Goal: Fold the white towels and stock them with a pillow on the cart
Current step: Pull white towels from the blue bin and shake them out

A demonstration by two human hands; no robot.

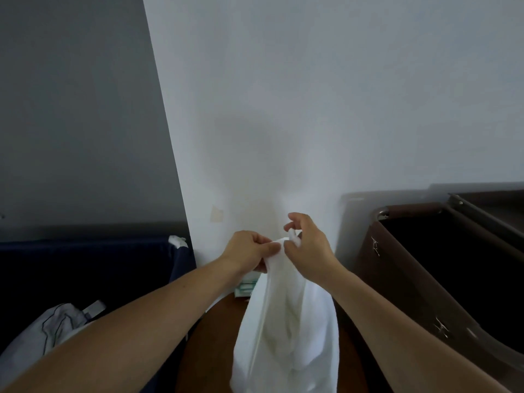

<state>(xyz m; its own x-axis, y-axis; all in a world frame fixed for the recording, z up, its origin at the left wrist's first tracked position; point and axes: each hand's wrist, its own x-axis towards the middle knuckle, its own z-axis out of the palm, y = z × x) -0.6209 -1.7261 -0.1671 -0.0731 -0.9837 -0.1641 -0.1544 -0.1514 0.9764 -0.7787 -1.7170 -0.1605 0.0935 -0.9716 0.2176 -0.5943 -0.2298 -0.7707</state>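
Forearms nearest, reaching forward. White towel (286, 330) hanging mid-air over round brown table (198, 350). Left hand (246, 252) pinching top edge; right hand (307, 248) pinching beside it, upper fingers loose. Probably soft, light, floppy; best gripped at corners along hem. White wall (312, 109) behind, dark brown bin (419, 279) right, navy bin (93, 265) left, bundled linen (51, 330) lower left.
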